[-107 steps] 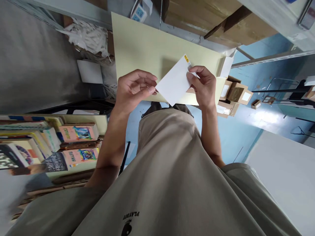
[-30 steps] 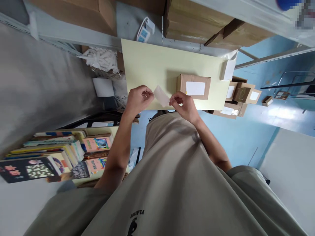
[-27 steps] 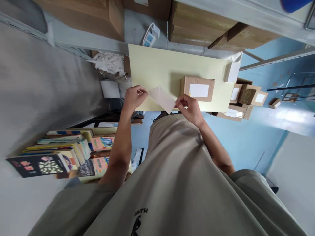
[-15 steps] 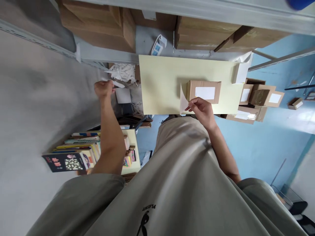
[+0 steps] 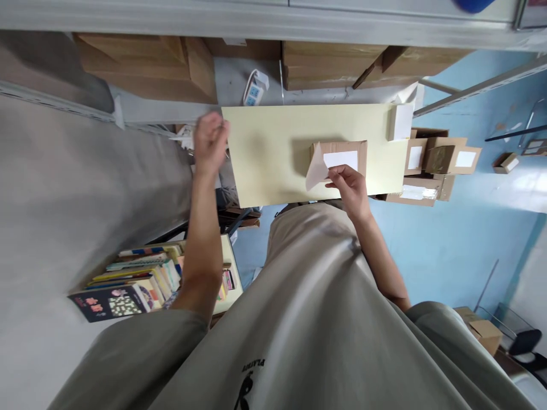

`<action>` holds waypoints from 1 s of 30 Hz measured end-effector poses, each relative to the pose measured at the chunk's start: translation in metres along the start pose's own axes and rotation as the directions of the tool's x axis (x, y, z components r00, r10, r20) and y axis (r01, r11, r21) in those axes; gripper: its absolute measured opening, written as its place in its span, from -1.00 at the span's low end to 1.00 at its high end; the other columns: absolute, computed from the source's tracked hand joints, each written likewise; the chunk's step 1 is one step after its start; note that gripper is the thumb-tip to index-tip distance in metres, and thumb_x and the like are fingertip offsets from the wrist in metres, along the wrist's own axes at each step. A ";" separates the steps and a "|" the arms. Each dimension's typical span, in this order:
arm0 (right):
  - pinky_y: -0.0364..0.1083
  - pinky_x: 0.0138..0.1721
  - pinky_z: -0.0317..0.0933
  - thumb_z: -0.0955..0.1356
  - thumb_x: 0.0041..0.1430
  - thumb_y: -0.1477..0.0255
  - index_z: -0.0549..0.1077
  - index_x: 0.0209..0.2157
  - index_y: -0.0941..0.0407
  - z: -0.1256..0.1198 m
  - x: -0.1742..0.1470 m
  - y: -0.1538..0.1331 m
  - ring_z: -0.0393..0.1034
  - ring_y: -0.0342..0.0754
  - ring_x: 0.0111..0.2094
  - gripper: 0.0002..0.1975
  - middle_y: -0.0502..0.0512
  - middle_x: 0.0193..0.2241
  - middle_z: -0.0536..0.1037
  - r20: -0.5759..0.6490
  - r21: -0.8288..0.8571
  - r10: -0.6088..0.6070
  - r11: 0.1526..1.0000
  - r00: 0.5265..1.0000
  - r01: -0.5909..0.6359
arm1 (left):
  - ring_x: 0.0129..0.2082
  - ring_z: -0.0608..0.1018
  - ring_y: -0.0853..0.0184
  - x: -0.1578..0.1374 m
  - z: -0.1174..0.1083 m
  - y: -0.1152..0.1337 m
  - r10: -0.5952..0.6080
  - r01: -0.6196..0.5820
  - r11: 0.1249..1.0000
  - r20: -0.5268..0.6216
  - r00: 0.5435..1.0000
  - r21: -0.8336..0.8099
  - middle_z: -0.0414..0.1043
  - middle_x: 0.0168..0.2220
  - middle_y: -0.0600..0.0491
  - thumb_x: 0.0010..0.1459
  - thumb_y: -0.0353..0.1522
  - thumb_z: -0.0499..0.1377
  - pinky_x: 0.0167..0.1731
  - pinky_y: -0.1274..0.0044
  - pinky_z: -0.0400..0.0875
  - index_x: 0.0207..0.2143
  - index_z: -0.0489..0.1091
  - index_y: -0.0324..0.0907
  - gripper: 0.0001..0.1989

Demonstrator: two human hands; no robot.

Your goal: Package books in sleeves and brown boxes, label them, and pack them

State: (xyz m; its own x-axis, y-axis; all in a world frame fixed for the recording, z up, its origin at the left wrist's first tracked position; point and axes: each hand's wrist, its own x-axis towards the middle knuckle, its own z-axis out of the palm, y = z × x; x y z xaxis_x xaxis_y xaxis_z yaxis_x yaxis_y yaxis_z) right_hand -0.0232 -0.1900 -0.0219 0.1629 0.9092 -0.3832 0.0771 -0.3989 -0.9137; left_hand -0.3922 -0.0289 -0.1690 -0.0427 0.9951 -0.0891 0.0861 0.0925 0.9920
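On the pale yellow counter [image 5: 265, 185], right of the middle, lies the brown box [image 5: 362, 154]; its cardboard should be stiff, best taken by two opposite sides. The thin sheet [image 5: 317, 169] hangs at its left side; whether they touch, I cannot tell. Being curled, it looks very light and soft, perhaps slippery, so an edge or corner seems the right place to pinch. There, at the right corner, the right hand [image 5: 351, 188] has its grip pinched upon it. The left hand [image 5: 209, 143], near the far left corner, is blurred; I cannot tell what its grip does. Counted: one counter, one brown box, one white box [image 5: 400, 122] at far right, two hands, one sheet, one white label [image 5: 343, 158] on brown cardboard.
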 end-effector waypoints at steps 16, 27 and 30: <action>0.16 0.23 0.64 0.61 0.27 -0.33 0.66 -0.16 -0.03 -0.060 0.046 0.015 0.67 0.16 0.21 -0.37 0.16 0.23 0.73 0.183 0.150 -0.005 0.988 0.983 -0.023 | 0.29 0.77 0.05 -0.130 0.217 0.109 0.019 -0.007 0.999 0.345 0.939 -0.037 0.74 0.22 -0.17 0.45 0.24 0.42 0.31 0.18 0.71 0.03 0.43 -0.02 -0.42; 0.09 -0.03 0.58 0.56 0.32 -0.11 0.64 -0.20 0.00 -0.143 0.083 0.071 0.60 0.01 -0.19 -0.55 0.08 -0.20 0.71 0.060 -0.027 0.029 0.999 0.998 -0.028 | 0.26 0.75 -0.03 -0.145 0.252 0.092 -0.294 0.294 0.914 0.043 0.955 -0.280 0.71 -0.07 -0.02 0.34 0.28 0.47 0.18 0.22 0.72 -0.11 0.45 -0.02 -0.38; 0.07 -0.09 0.55 0.55 0.29 -0.06 0.66 -0.18 0.02 -0.156 0.088 0.083 0.56 -0.01 -0.24 -0.58 0.08 -0.24 0.69 0.135 -0.028 0.083 0.996 0.987 -0.080 | 0.31 0.73 -0.07 -0.150 0.259 0.105 -0.364 0.355 0.888 0.024 0.931 -0.292 0.73 -0.02 -0.05 0.37 0.24 0.46 0.18 0.19 0.74 -0.13 0.46 -0.03 -0.42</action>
State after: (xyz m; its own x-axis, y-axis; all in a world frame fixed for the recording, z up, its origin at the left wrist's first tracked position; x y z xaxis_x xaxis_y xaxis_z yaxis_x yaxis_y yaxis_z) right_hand 0.1507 -0.1618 -0.1102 0.0348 0.8806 -0.4725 0.0912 -0.4737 -0.8760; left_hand -0.1192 -0.1597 -0.0750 -0.0472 0.8938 -0.4460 -0.2296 0.4248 0.8757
